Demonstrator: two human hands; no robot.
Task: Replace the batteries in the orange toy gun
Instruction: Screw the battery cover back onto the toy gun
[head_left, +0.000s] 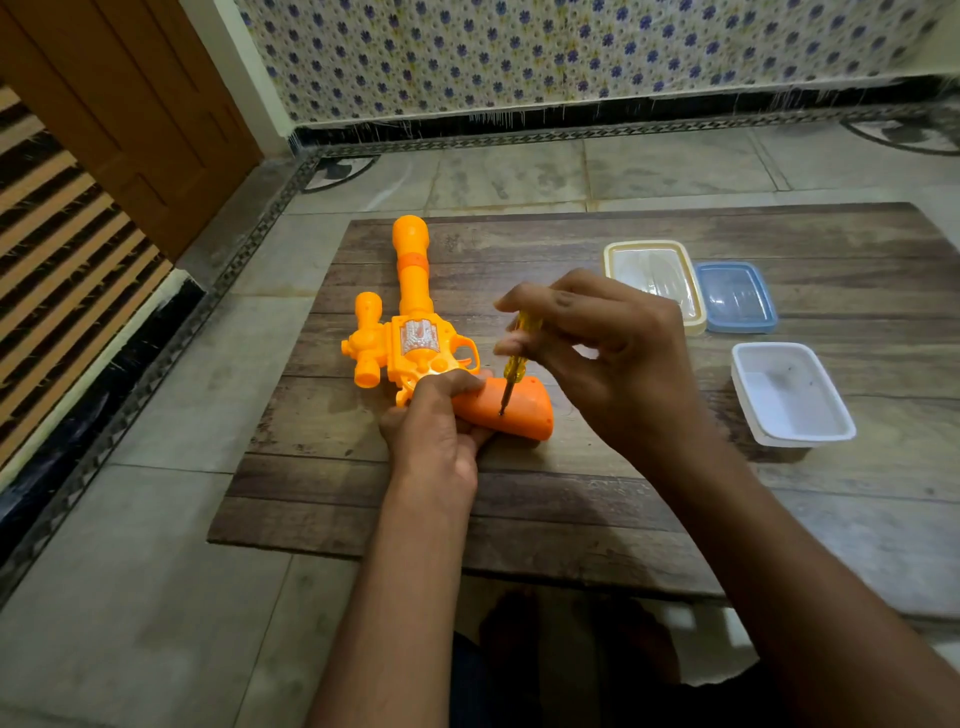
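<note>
An orange toy gun (410, 332) is laid flat on the left half of a wood-patterned board (597, 499) that is spread on the tiled floor (156, 545); its barrel is pointed toward the board's far edge and its grip toward the middle of the board. The gun is held down by the left hand (436, 426), whose fingers are curled round the frame where the darker orange grip (519, 408) begins. Just to the right, a screwdriver with a clear yellow handle (519, 348) is pinched between the thumb and fingers of the right hand (618, 353); the tool is held nearly upright and its tip is set on the grip's upper face. The two hands are kept near each other without touching.

Toward the board's far right corner, a cream-rimmed lid (652, 278) is placed with a blue lid (735, 296) just beside it on the right. Nearer the right edge, an open white plastic container (789, 395) is set apart from both lids.
</note>
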